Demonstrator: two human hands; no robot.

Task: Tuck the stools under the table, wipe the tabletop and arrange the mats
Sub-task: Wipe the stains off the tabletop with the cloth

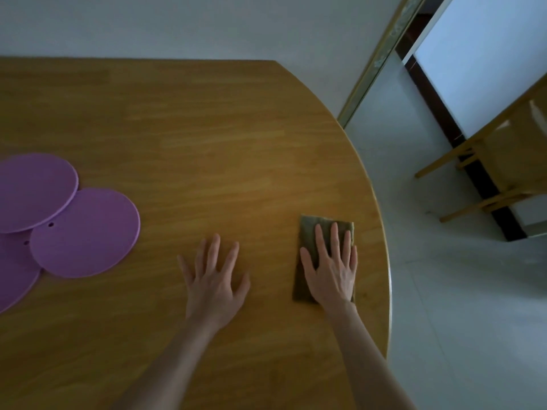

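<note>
Our right hand (pixel 330 269) presses the cloth (pixel 324 232) flat on the table (pixel 207 128).
Fingers straight, near the right edge; our left hand (pixel 214 279) lies open, spread beside it; purple mats (pixel 84 232) overlap far left.

Wall: ahead of you stands a plain, pale grey wall (pixel 177 25), meeting the far straight edge of the bench.
Bench: the wood-grained bench (pixel 207 113) fills your left and centre; its right edge curves round.
Floor: on your right lies a pale, faintly glossy floor (pixel 458 291).
Trim: a gold-toned patterned strip (pixel 373 63) slants from the top of your view down to the floor near the bench's curve.
Opening: beyond the trim you see a dark floor strip (pixel 485 184) and a bluish-white panel (pixel 479 54), the brightest area.
Stool: a light wooden stool (pixel 503 161) stands at your far right, well apart from the bench and cut by the frame edge.
Light: dim and dusky overall.
</note>
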